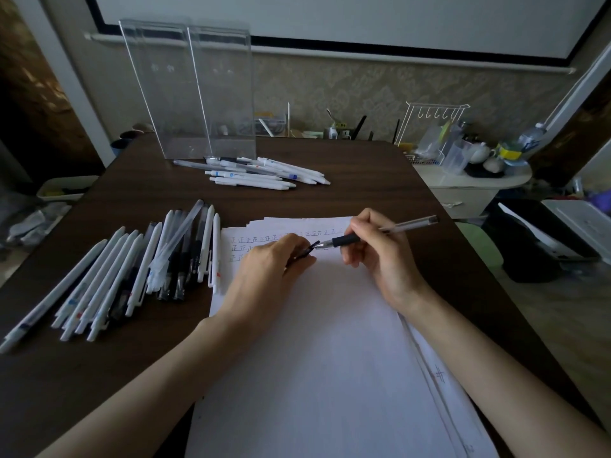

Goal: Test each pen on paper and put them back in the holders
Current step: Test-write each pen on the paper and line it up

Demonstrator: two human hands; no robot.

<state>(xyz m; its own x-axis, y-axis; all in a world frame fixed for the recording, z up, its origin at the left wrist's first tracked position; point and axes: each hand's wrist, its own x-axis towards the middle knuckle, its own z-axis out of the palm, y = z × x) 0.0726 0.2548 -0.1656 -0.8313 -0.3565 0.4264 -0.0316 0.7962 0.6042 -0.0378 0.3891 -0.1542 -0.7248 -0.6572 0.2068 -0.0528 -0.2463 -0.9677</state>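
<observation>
Bare tabletop [380,180] lies open between the paper stack [314,342] and the two clear acrylic holders [191,94], save a heap of white pens [264,173] just before them. A longer row of pens [132,269] crowds the paper's left edge; the strip to its right seems free

Single view: head cam, riding on the person's head. It's looking forward and tilting down across the table [363,166] from its near side. Wide lens is bowing the edges. It's sitting close: both forearms are filling the bottom corners, and the left hand [264,272] with a cap [312,247] and the right hand [380,256] with a pen [345,241] are showing just above frame centre, over the paper [314,358]. Top of frame is taking in the far wall [363,84].
</observation>
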